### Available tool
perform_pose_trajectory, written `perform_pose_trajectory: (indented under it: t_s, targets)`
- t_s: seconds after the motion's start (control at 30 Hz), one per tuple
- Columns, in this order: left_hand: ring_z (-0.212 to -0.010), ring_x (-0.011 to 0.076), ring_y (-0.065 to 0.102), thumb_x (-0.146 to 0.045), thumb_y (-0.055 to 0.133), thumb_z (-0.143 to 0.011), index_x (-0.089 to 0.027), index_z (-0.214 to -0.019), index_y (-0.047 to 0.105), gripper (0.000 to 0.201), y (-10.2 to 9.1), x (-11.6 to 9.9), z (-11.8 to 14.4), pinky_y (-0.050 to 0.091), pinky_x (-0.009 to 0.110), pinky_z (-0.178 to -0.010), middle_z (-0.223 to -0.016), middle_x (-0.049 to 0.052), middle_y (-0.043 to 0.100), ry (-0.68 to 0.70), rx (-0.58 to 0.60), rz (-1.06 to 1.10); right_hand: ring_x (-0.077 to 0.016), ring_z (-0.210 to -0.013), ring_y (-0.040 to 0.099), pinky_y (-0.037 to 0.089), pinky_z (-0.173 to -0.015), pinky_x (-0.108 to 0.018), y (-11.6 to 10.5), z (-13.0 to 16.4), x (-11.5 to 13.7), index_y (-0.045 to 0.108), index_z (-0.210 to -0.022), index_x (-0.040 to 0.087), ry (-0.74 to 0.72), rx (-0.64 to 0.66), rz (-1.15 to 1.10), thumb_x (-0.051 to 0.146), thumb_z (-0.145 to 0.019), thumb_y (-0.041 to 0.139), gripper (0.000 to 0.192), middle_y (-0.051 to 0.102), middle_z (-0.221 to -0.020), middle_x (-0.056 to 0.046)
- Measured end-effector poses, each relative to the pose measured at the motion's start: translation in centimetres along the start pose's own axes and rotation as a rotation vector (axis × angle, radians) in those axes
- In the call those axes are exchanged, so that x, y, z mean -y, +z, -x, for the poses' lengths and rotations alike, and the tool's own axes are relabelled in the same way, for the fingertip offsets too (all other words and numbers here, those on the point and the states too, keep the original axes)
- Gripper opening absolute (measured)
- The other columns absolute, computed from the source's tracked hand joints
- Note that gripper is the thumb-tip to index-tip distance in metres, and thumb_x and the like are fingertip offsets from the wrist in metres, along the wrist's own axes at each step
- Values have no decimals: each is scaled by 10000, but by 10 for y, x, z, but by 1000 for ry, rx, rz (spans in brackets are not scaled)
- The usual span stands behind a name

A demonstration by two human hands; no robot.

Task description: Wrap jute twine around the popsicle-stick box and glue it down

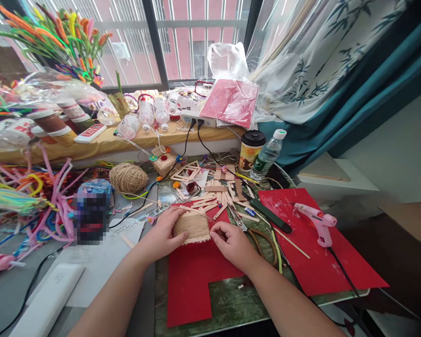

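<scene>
Red card (196, 281) (scissors (263, 236) beside)

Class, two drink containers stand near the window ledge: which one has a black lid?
The paper cup, left of the clear water bottle; the bottle's cap is pale green-white, and it is see-through.

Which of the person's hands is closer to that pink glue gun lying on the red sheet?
The right. The right hand rests at the right edge of the twine-wrapped stick piece, with the pink glue gun farther to its right. The left hand holds the piece's far side.
</scene>
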State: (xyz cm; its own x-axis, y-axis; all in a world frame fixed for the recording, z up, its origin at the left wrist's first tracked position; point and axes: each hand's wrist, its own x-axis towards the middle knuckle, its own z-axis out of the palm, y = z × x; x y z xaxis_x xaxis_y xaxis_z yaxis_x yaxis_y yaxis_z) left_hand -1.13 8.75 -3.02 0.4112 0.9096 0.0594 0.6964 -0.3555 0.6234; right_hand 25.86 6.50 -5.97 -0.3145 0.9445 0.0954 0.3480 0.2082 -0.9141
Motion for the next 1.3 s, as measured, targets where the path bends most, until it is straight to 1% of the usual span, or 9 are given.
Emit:
perform_pose_trajectory:
  t_s: [0.1, 0.17, 0.23, 0.43, 0.6, 0.83, 0.93, 1.1, 1.3]
  targets:
    - [-1310, 420, 509, -585, 798, -809, -238, -1411, 545, 739, 9, -18, -4, 367, 590, -1149, -1380, 151, 588, 13, -97, -206, -155, -663, 561, 418, -621, -262, 2, -1, -1, 673, -895, 216, -21, 20, 3, 215, -981, 614, 105, 634, -741, 21]
    - [-1297, 438, 510, -631, 879, -680, -238, -1423, 532, 909, 14, -26, -8, 359, 598, -1149, -1370, 153, 590, 59, -95, -226, -159, -695, 587, 438, -652, -268, 1, -1, 0, 683, -909, 215, -35, 24, 20, 204, -979, 621, 95, 673, -785, 11]
    - [-1291, 431, 524, -585, 914, -638, -237, -1426, 519, 947, 17, -28, -10, 376, 577, -1145, -1364, 150, 595, 88, -78, -204, -166, -728, 610, 455, -682, -275, 1, -1, 2, 689, -927, 215, -51, 25, 41, 193, -981, 621, 89, 697, -821, 2]
    - [-1296, 396, 539, -490, 904, -673, -258, -1379, 497, 848, 7, -26, -5, 414, 533, -1127, -1371, 129, 591, 77, -34, -131, -198, -827, 609, 451, -798, -320, -5, -1, 5, 652, -824, 218, -167, 25, 174, 213, -987, 677, 165, 675, -814, -9]
    - [-1321, 352, 537, -413, 922, -658, -263, -1386, 406, 905, 9, -19, 5, 450, 472, -1129, -1418, 121, 509, 36, -97, 65, -188, -756, 556, 413, -711, -309, -7, 0, 0, 567, -712, 214, -195, 60, 179, 325, -1075, 576, 380, 579, -719, 0]
    - [-1326, 348, 555, -353, 911, -671, -255, -1407, 362, 923, 20, -5, 5, 434, 480, -1162, -1415, 123, 514, -61, -118, 255, -184, -714, 528, 403, -692, -320, -7, 1, 5, 508, -671, 222, -225, 20, 103, 382, -1107, 495, 465, 530, -676, 4]
    - [-1327, 347, 540, -332, 908, -654, -261, -1412, 354, 941, 19, -7, 7, 423, 473, -1172, -1413, 117, 492, -27, -101, 286, -184, -727, 540, 405, -691, -313, -9, 2, 6, 534, -690, 221, -212, 18, 62, 400, -1099, 509, 446, 546, -688, 3]
    - [-1272, 332, 556, -336, 896, -635, -271, -1396, 344, 942, 22, -6, 10, 464, 442, -1113, -1351, 102, 490, 27, -114, 382, -176, -723, 571, 444, -681, -292, -9, 5, 6, 632, -755, 211, -138, 91, -73, 449, -1082, 533, 417, 605, -744, -7]
    - [-1283, 334, 543, -312, 875, -626, -269, -1396, 353, 931, 24, -1, 10, 434, 442, -1129, -1361, 101, 485, 25, -144, 403, -174, -731, 597, 475, -706, -287, -8, 6, 6, 682, -787, 203, -123, 97, -123, 456, -1066, 564, 395, 645, -774, -17]
